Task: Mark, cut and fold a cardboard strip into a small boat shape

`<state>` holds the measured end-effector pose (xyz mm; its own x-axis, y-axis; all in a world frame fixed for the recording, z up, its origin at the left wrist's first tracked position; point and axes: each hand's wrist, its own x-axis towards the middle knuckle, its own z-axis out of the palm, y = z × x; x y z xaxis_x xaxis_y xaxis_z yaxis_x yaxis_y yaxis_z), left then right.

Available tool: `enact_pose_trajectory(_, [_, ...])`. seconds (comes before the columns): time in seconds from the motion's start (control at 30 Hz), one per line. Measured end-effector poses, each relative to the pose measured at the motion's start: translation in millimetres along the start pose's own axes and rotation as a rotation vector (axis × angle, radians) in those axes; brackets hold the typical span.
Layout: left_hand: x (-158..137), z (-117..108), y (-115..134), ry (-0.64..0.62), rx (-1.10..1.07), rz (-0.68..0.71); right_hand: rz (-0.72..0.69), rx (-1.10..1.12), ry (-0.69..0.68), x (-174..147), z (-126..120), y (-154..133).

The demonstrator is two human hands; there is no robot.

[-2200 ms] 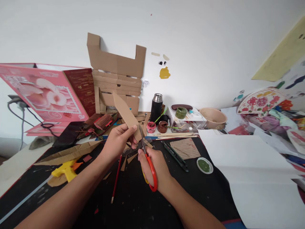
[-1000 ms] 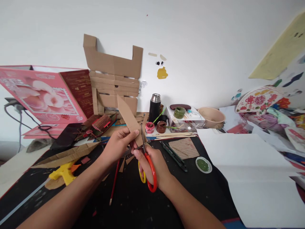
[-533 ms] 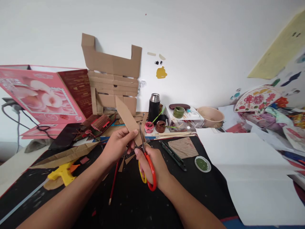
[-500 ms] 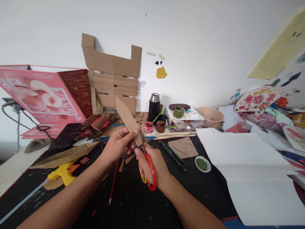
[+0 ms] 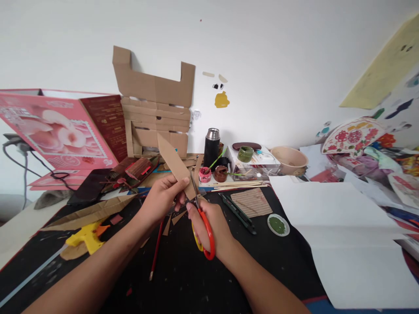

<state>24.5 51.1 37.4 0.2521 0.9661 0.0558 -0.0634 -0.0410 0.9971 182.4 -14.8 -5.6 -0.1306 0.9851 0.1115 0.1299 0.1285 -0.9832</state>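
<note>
Brown pointed cardboard strip stands tilted above the black table, pinched in the left hand; right hand fingers grip red-handled scissors, blades at its right edge.

Scissors sit in the right hand, just right of the left hand, which holds a cardboard strip up in front of the folded cardboard box at the wall. Glue gun lies far left on the table, pencil under the hands. Thermos stands behind, paint lid and paper sheets off right.
</note>
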Motion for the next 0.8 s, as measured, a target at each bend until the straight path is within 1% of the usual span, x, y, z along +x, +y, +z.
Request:
enact_pose_trajectory(0.13, [0.2,-0.2,0.0,-0.003,0.002,0.002,-0.033,-0.095,0.013,1.4,-1.1,-3.4])
enact_pose_trajectory(0.27, [0.9,0.3,-0.5,0.000,-0.012,-0.005,-0.065,-0.142,0.031,2.9,-1.1,-2.1])
enact_pose_trajectory(0.43, [0.7,1.2,-2.1,0.002,-0.033,-0.012,-0.066,-0.135,0.031,3.4,-0.7,1.0])
enact_pose_trajectory(0.63, [1.3,1.6,-2.4,0.001,-0.017,-0.012,-0.082,-0.168,0.048,3.1,-0.7,-1.9])
enact_pose_trajectory(0.8, [0.6,4.2,-1.7,-0.005,-0.004,-0.002,-0.120,-0.176,0.048,4.1,0.2,-1.4])
